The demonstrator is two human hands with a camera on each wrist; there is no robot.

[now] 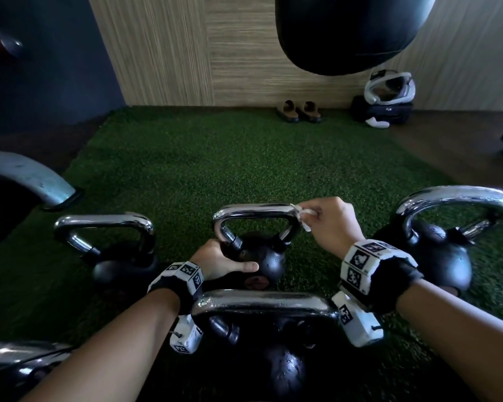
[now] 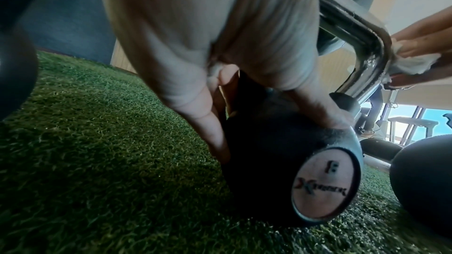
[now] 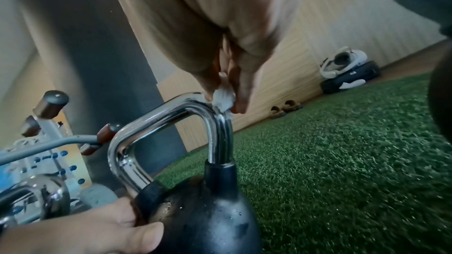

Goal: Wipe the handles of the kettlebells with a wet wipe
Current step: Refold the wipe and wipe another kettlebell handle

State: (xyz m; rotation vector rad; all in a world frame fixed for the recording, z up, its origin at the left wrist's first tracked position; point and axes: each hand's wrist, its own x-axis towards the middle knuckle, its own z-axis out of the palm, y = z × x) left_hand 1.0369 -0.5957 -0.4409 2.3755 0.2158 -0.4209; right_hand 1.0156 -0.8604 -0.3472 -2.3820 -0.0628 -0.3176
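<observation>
Pinching crumpled wipe (image 1: 304,216), chrome handle (image 1: 256,211)

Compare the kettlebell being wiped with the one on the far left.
The middle kettlebell is held: the left hand steadies its ball while the right hand presses a wet wipe on its handle corner. The far-left kettlebell stands untouched. Both have chrome handles, black balls, and sit on green turf.

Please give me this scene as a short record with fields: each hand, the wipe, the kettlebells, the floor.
left hand: holds the black body of the middle kettlebell
right hand: pinches the wet wipe
wet wipe: against the right corner of the chrome handle
kettlebells: five visible, upright
floor: green turf
</observation>
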